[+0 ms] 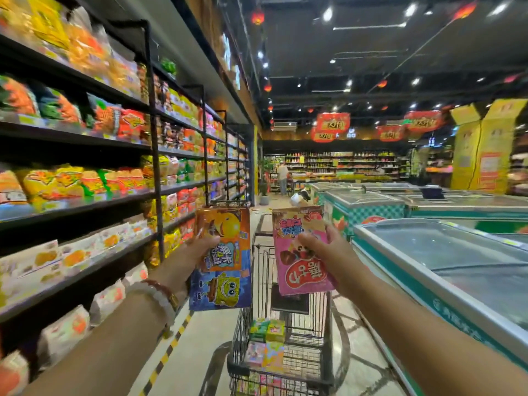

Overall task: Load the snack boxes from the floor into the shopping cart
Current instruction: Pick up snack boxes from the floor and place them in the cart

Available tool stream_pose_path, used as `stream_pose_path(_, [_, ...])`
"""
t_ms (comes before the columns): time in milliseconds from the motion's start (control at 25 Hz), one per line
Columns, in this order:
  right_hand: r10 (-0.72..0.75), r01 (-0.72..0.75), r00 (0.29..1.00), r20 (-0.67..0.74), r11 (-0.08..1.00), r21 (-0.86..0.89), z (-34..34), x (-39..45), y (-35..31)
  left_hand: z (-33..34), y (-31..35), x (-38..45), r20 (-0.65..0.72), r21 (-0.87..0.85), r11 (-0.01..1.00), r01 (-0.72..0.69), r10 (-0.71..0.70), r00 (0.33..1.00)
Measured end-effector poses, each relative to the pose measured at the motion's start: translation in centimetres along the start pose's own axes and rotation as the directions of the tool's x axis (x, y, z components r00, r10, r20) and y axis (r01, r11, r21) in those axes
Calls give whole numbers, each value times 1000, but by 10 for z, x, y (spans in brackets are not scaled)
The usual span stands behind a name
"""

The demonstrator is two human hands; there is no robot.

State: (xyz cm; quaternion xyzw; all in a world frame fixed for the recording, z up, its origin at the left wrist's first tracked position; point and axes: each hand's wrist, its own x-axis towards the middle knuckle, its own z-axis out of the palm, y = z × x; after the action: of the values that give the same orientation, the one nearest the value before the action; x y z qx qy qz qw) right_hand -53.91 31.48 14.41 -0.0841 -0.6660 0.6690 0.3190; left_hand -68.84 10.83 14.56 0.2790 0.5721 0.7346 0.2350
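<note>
Snack boxes up in both hands over the shopping cart [281, 332]. Left hand [197, 250] grips the orange-and-blue box [225, 247], right hand [323, 247] pinches the pink box [300, 264].

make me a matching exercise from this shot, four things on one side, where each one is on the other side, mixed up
Things:
1. pink box
2. orange and blue boxes
3. green boxes
4. freezer

Places:
a. inside the cart
b. held in the left hand
c. along the right side of the aisle
d. held in the right hand

Pairs: 1-d, 2-b, 3-a, 4-c
</note>
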Motion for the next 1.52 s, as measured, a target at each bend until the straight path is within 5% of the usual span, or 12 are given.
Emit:
stream_pose_path(320, [90, -91, 995, -51, 996, -25, -1, 139, 101, -40, -70, 161, 26, 2, 998, 61, -61, 998])
stream_pose_path(880, [472, -465, 861, -191, 881, 81, -58, 299, 342, -71, -288, 385, 62, 127, 871, 475, -485, 872])
stream_pose_path(1120, [643, -633, 732, -226, 764, 127, -109, 347, 478, -62, -421, 453, -203, 248, 809, 533, -494, 845])
stream_pose_path(1320, [738, -729, 594, -321, 662, 173, -123, 334, 606, -58, -532, 474, -477, 296, 699, 651, -483, 735])
stream_pose_path(1520, [787, -790, 491, -374, 583, 189, -122, 326, 695, -73, -618, 493, -613, 452, 573, 684, -358, 705])
